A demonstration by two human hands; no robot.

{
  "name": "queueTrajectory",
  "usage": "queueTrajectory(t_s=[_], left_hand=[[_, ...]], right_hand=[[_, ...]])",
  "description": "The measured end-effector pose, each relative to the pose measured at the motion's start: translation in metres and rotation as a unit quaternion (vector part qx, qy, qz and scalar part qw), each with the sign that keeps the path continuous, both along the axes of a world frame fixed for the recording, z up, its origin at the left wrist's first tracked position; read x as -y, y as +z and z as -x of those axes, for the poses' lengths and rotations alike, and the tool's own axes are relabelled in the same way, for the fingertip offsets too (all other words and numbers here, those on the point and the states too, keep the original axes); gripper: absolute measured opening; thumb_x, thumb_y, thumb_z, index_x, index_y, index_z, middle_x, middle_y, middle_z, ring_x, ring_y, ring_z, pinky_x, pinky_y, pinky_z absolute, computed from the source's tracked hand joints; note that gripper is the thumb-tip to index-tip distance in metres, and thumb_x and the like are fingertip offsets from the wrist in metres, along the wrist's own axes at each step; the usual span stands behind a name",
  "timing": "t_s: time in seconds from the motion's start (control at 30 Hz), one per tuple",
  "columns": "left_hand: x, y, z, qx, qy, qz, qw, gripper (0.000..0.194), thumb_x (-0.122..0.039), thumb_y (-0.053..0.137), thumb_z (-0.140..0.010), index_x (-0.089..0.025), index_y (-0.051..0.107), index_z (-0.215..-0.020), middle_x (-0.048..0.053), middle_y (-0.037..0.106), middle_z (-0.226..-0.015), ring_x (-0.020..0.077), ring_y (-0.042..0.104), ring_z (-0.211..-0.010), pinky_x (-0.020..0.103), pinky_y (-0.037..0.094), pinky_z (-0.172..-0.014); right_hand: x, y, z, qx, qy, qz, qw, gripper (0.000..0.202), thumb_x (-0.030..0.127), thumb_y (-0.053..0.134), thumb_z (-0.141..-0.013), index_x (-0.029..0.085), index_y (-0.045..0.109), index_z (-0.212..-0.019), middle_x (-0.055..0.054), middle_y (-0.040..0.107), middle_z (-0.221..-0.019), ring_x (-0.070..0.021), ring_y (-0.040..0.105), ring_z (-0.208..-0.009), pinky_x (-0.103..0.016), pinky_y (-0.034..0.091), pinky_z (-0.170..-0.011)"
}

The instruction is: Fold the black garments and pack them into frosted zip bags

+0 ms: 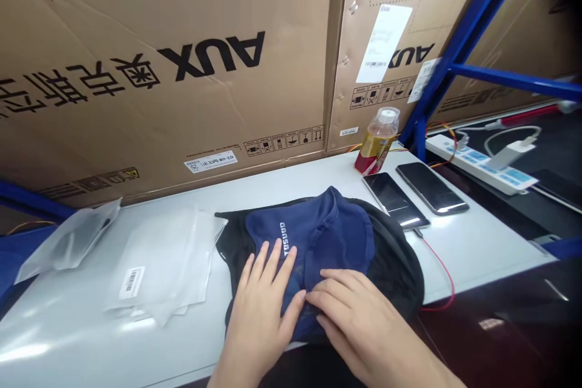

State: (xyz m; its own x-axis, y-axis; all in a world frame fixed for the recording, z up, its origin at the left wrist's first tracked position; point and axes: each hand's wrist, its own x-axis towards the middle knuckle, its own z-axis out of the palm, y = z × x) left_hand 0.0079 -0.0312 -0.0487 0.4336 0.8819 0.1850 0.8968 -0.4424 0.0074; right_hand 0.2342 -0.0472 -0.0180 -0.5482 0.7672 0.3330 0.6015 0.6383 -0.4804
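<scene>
A navy cloth piece point(286, 224) with white lettering lies on a larger black fabric item point(404, 254), on the white tabletop point(173, 345). Its right side is folded over in a loose, raised flap; the exact kind of garment is not plain. My left hand point(264, 297) rests flat on the navy cloth below the lettering, fingers spread and thumb pointing right. Close beside that thumb, my right hand point(350, 309) has its fingers bent together on the lower edge of the flap, with cloth at the fingertips. The right fingertips partly hide the cloth beneath them.
Frosted plastic bags point(159, 260), one labelled, lie left, with another clear bag point(77, 236) beyond. A drink bottle point(377, 139), a phone on a red cable point(395, 200) and a second phone point(431, 188) sit right. Large cartons point(204, 109), a blue frame point(477, 18) and a power strip point(482, 163) border the table.
</scene>
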Motion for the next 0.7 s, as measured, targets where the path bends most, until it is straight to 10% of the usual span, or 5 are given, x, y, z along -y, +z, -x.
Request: queueTrajectory(t_s=[0.17, 0.37, 0.57, 0.7], left_hand=[[0.0, 0.002, 0.0, 0.008, -0.001, 0.001, 1.0, 0.067, -0.048, 0.052, -0.105, -0.027, 0.034, -0.167, 0.006, 0.039, -0.17, 0.0361, 0.04, -0.155, 0.059, 0.044, -0.118], [0.0, 0.003, -0.001, -0.004, 0.0, -0.001, 1.0, 0.068, -0.051, 0.051, -0.106, -0.028, 0.033, -0.167, 0.005, 0.038, -0.171, 0.0349, 0.039, -0.156, 0.059, 0.044, -0.119], [0.0, 0.001, 0.0, -0.003, -0.001, -0.011, 1.0, 0.067, -0.049, 0.051, -0.105, -0.027, 0.035, -0.166, 0.005, 0.038, -0.17, 0.0341, 0.039, -0.156, 0.058, 0.046, -0.118], [0.0, 0.001, 0.0, 0.0, 0.002, 0.0, 1.0, 0.067, -0.049, 0.051, -0.106, -0.028, 0.033, -0.167, 0.005, 0.038, -0.171, 0.0343, 0.038, -0.156, 0.059, 0.045, -0.119]], right_hand=[[-0.002, 0.0, -0.019, -0.018, -0.024, 0.046, 0.998, 0.018, 0.029, 0.064, -0.101, 0.027, 0.068, -0.118, -0.008, 0.067, -0.137, -0.0278, 0.06, -0.132, -0.045, 0.055, -0.108], [-0.024, -0.004, -0.023, -0.064, -0.245, 0.022, 0.967, 0.042, 0.045, 0.058, -0.104, 0.024, 0.056, -0.14, -0.014, 0.058, -0.149, -0.0327, 0.054, -0.14, -0.055, 0.05, -0.113], [-0.025, -0.005, -0.009, 0.056, -0.097, -0.048, 0.992, 0.066, 0.029, 0.059, -0.102, 0.033, 0.036, -0.163, -0.012, 0.036, -0.17, -0.0363, 0.04, -0.152, -0.056, 0.049, -0.112], [-0.013, -0.006, -0.02, 0.026, -0.099, -0.006, 0.995, 0.028, 0.031, 0.059, -0.102, 0.029, 0.065, -0.129, -0.01, 0.069, -0.132, -0.0283, 0.068, -0.114, -0.042, 0.058, -0.09]])
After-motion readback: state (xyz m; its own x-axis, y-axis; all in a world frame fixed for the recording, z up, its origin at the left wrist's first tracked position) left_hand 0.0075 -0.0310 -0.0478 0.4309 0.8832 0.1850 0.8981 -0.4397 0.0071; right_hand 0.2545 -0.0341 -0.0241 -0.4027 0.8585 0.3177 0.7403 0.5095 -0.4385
